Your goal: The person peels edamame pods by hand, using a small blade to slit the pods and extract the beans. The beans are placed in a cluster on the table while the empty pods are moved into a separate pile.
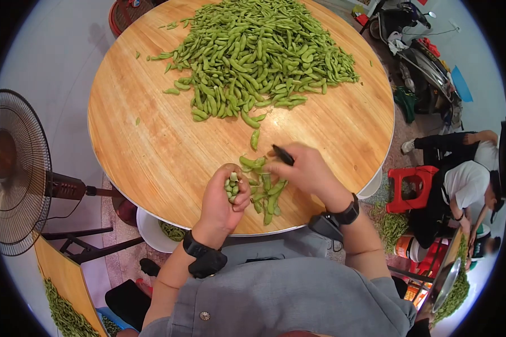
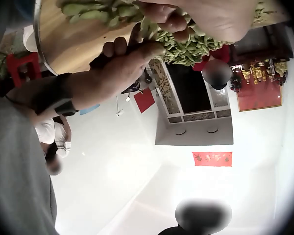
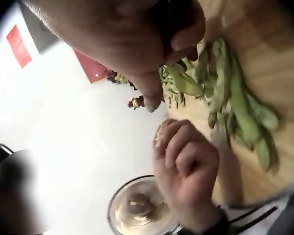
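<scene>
My left hand [image 1: 218, 197] curls its fingers round a few green soybean pods [image 1: 231, 190] near the front edge of the round table. To its right, my right hand [image 1: 308, 171] grips a slim black tool [image 1: 283, 155]; its working end is hidden, so I cannot tell its kind. In the right wrist view the black tool [image 3: 172, 22] lies inside the curled fingers. Under and between the hands lies a small cluster of soybean pods [image 1: 272, 201]. The left wrist view has both hands close together, with the right thumb [image 2: 151, 50] near the left fingers.
A big heap of soybean pods [image 1: 264, 50] covers the far part of the wooden table [image 1: 146, 129]. Below the front edge stands a white tub [image 1: 149, 229] with pods inside. A fan [image 1: 17, 168] is at left; a red stool [image 1: 407, 188] and a seated person [image 1: 468, 182] are at right.
</scene>
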A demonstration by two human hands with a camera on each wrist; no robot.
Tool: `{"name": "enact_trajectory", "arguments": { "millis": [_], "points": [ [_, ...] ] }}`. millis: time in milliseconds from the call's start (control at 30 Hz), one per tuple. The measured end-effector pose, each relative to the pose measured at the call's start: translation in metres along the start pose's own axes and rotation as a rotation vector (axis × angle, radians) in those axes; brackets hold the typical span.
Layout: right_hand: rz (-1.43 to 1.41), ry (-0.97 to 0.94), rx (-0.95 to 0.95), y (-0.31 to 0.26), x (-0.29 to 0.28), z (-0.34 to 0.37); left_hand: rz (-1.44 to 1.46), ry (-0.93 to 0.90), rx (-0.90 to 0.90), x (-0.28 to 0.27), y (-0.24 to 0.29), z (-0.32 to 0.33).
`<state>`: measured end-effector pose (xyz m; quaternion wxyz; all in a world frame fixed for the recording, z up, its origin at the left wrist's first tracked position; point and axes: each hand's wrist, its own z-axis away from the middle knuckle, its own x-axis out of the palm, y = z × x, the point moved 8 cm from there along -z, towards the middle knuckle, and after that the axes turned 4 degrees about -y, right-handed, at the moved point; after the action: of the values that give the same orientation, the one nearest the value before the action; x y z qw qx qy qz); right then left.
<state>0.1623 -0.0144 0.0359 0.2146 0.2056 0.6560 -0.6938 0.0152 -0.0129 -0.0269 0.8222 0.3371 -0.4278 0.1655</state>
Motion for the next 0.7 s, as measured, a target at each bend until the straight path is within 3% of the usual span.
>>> {"name": "enact_trajectory", "arguments": {
  "millis": [33, 167, 200, 300, 400, 467, 533, 633, 700],
  "points": [
    [0.189, 0.085, -0.058, -0.001, -0.007, -0.010, 0.004, 0.000, 0.004, 0.000, 0.000, 0.001],
    [0.267, 0.244, -0.026, 0.002, -0.009, -0.057, -0.002, -0.076, -0.042, 0.001, -0.004, 0.003],
    [0.265, 0.243, -0.030, 0.005, -0.004, -0.068, -0.001, -0.143, -0.050, 0.004, -0.004, 0.003],
    [0.375, 0.178, 0.049, 0.019, 0.009, -0.083, -0.085, -0.121, -0.010, 0.005, 0.004, 0.005],
    [0.233, 0.214, -0.022, 0.015, -0.001, -0.070, -0.095, -0.053, -0.003, 0.001, 0.007, 0.005],
    [-0.025, 0.110, 0.059, 0.016, -0.008, -0.053, -0.107, -0.053, 0.003, 0.000, 0.006, 0.003],
    [-0.087, 0.050, 0.109, 0.007, -0.017, -0.030, -0.121, -0.056, 0.004, 0.000, 0.004, -0.001],
    [-0.464, -0.257, 0.311, 0.000, -0.003, 0.003, -0.183, -0.004, 0.044, 0.003, 0.005, -0.004],
    [-0.561, -0.303, 0.332, 0.001, 0.000, 0.010, -0.391, -0.007, -0.113, 0.014, -0.008, 0.001]
  ]
}}
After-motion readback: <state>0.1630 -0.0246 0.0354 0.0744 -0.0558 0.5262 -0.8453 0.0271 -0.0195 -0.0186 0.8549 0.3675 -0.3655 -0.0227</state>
